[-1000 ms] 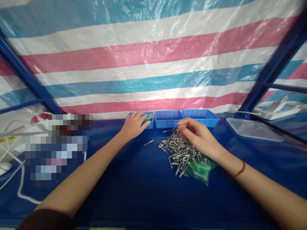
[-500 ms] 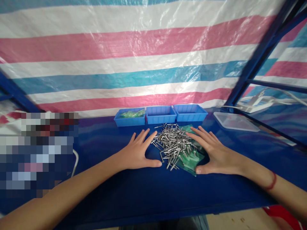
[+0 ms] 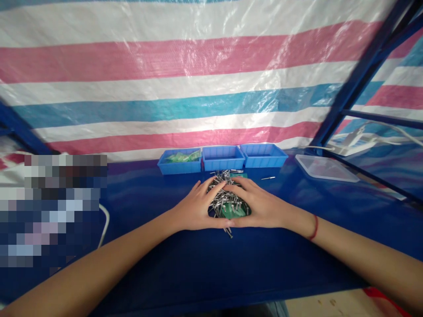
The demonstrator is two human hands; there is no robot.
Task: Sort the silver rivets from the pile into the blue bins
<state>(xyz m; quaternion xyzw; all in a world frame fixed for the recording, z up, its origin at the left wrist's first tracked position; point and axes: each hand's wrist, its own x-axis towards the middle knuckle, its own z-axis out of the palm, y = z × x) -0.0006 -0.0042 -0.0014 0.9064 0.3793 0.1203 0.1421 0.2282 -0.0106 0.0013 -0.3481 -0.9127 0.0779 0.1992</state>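
Observation:
A heap of silver blind rivets point(image 3: 222, 200) lies on the blue table, squeezed between my two hands. My left hand point(image 3: 194, 209) is cupped round its left side, the thumb reaching along the near edge. From the right my right hand point(image 3: 262, 204) curves round it in the same way. The thumb tips meet in front, and the index fingertips come close together over the heap. Green plastic bags point(image 3: 234, 210) show within the ring of fingers. A few rivets point(image 3: 229, 232) stick out under the thumbs. The underside of the heap is hidden.
Behind the heap stand a blue bin point(image 3: 180, 162) with green bags in it, a middle bin point(image 3: 223, 159) and a right bin point(image 3: 263, 156). One stray rivet point(image 3: 268, 178) lies near them. A clear plastic lid point(image 3: 327, 168) is at right; a white cable point(image 3: 105, 222) is at left.
My right hand has moved left, bringing the bags and rivets with it. The heap is narrower, and the two hands now meet around it. One rivet is left behind on the right.

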